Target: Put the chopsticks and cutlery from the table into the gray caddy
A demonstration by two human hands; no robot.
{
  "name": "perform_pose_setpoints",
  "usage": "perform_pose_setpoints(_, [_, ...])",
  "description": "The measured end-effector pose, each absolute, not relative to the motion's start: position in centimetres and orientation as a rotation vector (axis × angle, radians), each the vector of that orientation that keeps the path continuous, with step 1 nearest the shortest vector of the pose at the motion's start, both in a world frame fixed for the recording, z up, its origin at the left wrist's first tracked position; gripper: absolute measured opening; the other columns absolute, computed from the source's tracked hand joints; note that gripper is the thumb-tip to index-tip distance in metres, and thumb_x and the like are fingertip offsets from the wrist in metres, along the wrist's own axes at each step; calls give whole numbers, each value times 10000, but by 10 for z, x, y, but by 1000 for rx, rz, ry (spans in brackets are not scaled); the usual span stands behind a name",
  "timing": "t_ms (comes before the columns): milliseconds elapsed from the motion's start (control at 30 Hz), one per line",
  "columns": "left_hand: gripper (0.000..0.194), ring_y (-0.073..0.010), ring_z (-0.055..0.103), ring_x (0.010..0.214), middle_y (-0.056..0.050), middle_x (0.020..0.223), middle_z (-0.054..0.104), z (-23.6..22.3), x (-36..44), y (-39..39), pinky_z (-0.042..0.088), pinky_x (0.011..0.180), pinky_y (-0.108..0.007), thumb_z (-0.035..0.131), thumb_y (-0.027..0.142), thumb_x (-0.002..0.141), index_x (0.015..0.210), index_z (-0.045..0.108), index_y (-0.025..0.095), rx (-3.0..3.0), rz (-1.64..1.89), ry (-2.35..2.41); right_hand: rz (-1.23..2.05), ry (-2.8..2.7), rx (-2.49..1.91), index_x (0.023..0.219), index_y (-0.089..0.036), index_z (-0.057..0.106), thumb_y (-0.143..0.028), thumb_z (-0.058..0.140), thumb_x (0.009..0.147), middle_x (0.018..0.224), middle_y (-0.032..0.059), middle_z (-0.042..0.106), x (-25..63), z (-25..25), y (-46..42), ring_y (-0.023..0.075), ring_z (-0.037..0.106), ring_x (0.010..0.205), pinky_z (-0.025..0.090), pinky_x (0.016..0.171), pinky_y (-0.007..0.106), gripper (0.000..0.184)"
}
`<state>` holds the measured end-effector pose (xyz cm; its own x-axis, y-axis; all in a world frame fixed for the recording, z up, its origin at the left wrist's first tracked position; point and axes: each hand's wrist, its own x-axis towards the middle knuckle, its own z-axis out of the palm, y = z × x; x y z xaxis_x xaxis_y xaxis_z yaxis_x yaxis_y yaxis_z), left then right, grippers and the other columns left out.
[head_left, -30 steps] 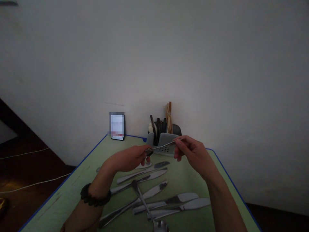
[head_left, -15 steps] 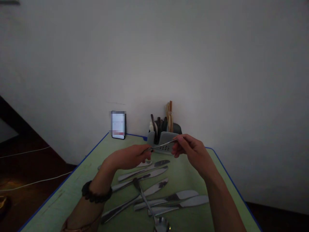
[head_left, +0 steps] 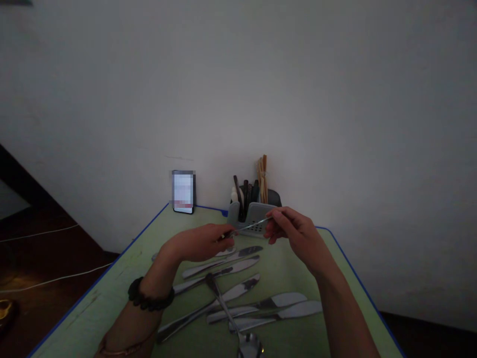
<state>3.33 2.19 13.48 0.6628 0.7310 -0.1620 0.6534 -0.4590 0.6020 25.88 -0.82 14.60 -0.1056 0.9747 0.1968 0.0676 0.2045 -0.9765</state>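
A thin metal piece of cutlery (head_left: pixel 254 224) is held level above the table between my two hands. My left hand (head_left: pixel 201 242) pinches its left end, and the fingers of my right hand (head_left: pixel 294 232) close on the other. Both ends are hidden in the fingers, so its kind does not show. Below lie several table knives (head_left: pixel 238 292) with silver blades, some overlapping. Across them rests a metal spoon (head_left: pixel 250 343), its bowl toward me.
Against the wall stands a grey utensil holder (head_left: pixel 235 211) with dark-handled tools and a bundle of wooden chopsticks (head_left: pixel 263 179). A lit phone (head_left: pixel 183 191) leans on the wall to the left. The green table (head_left: pixel 93 308) has a blue edge.
The left fingers have shifted slightly on the cutlery, and its visible shaft looks turned a little, catching more light. The knives and spoon stay where they were.
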Motion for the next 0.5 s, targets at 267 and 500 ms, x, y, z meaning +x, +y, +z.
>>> perform_pose_setpoints(267, [369,-200,591,898,-82,1064,656,140,35,21,444,796,-288,423,391,907,1192,541,189,2207,92,1067,1100,-1432,-1061,851,-163,611,-474,611,800,656,9,638,258,146,-8,126,615,549,534,515,263,315])
perform_pose_setpoints(500, [371,-203,598,896,-79,1058,661,137,34,21,445,813,-295,440,377,901,1204,542,189,2219,103,1064,1111,-1429,-1056,859,-163,613,-477,616,792,658,14,639,258,144,-7,133,615,555,533,512,273,321])
